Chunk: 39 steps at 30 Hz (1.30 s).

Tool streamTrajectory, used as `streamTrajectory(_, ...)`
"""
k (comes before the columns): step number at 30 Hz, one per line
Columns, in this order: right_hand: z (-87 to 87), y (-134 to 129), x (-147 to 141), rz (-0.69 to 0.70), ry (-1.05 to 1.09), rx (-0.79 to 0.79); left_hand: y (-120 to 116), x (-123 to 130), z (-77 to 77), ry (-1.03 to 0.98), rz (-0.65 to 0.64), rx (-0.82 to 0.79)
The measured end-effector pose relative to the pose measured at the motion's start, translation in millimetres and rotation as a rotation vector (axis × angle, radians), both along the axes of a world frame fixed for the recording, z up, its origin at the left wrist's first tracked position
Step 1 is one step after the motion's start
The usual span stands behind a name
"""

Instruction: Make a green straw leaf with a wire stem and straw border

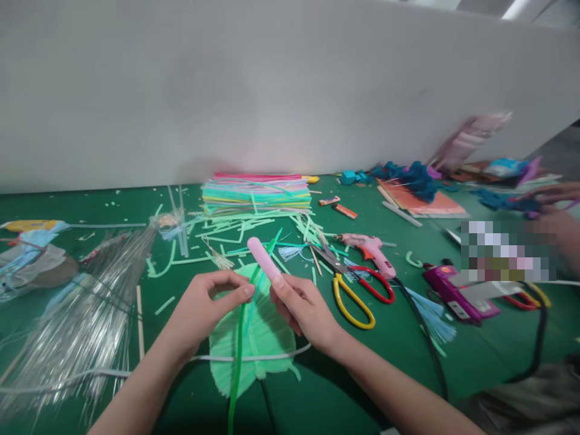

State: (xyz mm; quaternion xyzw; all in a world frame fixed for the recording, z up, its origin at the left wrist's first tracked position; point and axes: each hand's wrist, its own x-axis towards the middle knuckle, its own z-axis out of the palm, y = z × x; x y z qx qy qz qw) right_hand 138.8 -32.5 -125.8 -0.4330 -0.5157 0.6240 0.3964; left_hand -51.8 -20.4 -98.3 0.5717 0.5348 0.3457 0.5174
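Note:
My left hand point(216, 305) pinches a long green pipe cleaner point(238, 356) between thumb and fingertips; its lower end hangs toward the table's front edge. My right hand point(307, 308) is closed around a pink rod-like tool with a rounded end point(264, 257), which tilts up and to the left. What kind of tool it is I cannot tell. Thin green strands point(273, 241) cross just behind its tip. Under both hands lies a light green leaf shape point(272, 338) with a ribbed, fuzzy surface. A white cord point(226, 359) runs across the leaf.
Scissors point(338, 263) and a pink glue gun point(369, 249) lie right of my hands. Stacked coloured pipe cleaners point(256, 196) stand behind, with green offcuts around. Clear thin sticks point(86, 314) spread at left. A co-worker's hand point(550, 199) is at far right, near a purple device point(457, 296).

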Motion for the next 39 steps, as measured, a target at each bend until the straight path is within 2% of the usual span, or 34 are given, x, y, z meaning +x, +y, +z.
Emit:
streamTrajectory(7, -6.0, -3.7, -2.6, 0.025, -0.042, 0.026, -0.2, 5.9, -1.2, -0.013, 0.115, 0.022)
streamTrajectory(24, -4.4, -2.5, -2.9, 0.028, -0.032, 0.018, 3.1, 1.2, -1.3, 0.02, 0.119, 0.041)
streamTrajectory(26, -2.7, -1.3, -1.8, 0.009, -0.033, 0.019, 3.0, -0.8, -0.7, 0.026, 0.071, 0.004)
streamTrajectory(31, 1.9, 0.8, 0.1, -0.025, -0.016, -0.01, 1.8, -1.0, 2.6, 0.12, -0.166, -0.052)
streamTrajectory(35, 2.3, 0.8, 0.0, -0.021, -0.017, -0.008, 2.0, 0.5, 3.5, 0.135, -0.216, -0.013)
streamTrajectory(39, 1.3, 1.5, 0.4, -0.034, -0.011, -0.02, 1.6, -2.2, 4.4, 0.126, -0.194, -0.05)
